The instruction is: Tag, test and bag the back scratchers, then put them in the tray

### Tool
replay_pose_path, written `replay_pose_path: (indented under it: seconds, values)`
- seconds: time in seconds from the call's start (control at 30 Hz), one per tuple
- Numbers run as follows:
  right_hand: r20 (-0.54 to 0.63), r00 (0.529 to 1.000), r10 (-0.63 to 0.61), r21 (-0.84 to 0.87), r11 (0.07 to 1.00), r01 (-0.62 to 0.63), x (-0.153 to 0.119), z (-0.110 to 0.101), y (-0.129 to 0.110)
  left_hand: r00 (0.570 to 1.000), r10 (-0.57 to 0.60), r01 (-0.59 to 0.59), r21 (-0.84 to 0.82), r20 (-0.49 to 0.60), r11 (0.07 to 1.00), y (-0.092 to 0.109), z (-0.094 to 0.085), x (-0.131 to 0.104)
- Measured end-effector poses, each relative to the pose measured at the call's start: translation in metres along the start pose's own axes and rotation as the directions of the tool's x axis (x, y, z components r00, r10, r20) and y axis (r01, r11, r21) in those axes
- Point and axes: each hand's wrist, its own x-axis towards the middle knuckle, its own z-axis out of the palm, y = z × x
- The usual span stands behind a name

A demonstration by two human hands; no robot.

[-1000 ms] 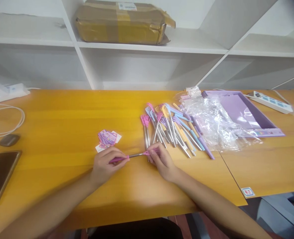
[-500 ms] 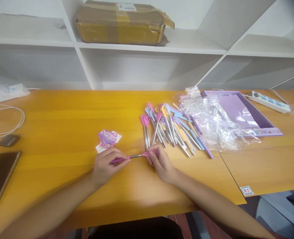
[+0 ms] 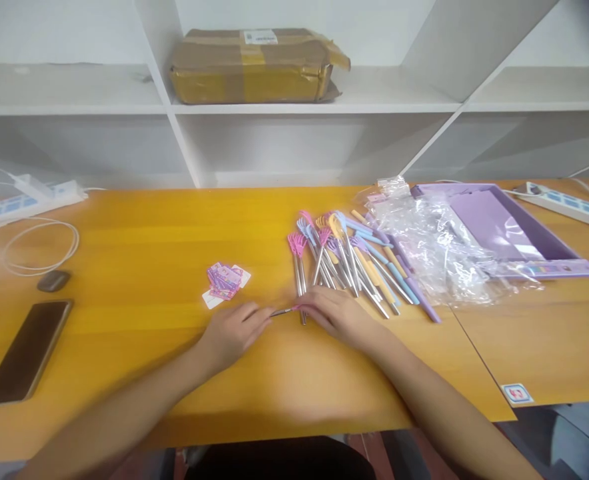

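Both hands pinch one thin pink-handled metal scratcher [image 3: 283, 311] low on the yellow wooden table [image 3: 139, 227]: left hand [image 3: 232, 333] on its handle, right hand [image 3: 337, 315] on its claw end. A heap of pastel telescopic scratchers [image 3: 349, 260] lies at one o'clock, touching crumpled clear plastic bags [image 3: 434, 243]; small pink printed cards [image 3: 224, 280] sit near at eleven.

White open shelving [image 3: 404, 100] behind orange wooden table [image 3: 139, 233]; bright even light
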Motion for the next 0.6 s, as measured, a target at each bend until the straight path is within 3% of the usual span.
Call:
replay_pose_path:
  seconds: [0.13,0.27,0.4,0.6]
  values:
    - [-0.038,0.997,-0.065,-0.073,0.995,0.062,0.002,0.013,-0.005,0.998,0.069,-0.067,0.202,-0.004,0.977,-0.001,-0.005,0.001]
    - [-0.034,0.999,-0.04,-0.138,0.99,0.035,0.004,0.02,-0.012,0.991,0.13,-0.122,0.227,-0.019,0.966,-0.002,-0.007,0.004]
    - [-0.047,0.999,0.006,-0.171,0.985,-0.014,0.005,0.007,-0.027,0.971,0.234,-0.215,0.253,-0.045,0.943,0.003,-0.02,0.01]
    - [-0.136,0.99,-0.026,-0.286,0.958,-0.014,0.004,-0.026,-0.048,0.948,0.307,-0.238,0.453,-0.083,0.859,0.006,-0.063,0.022]
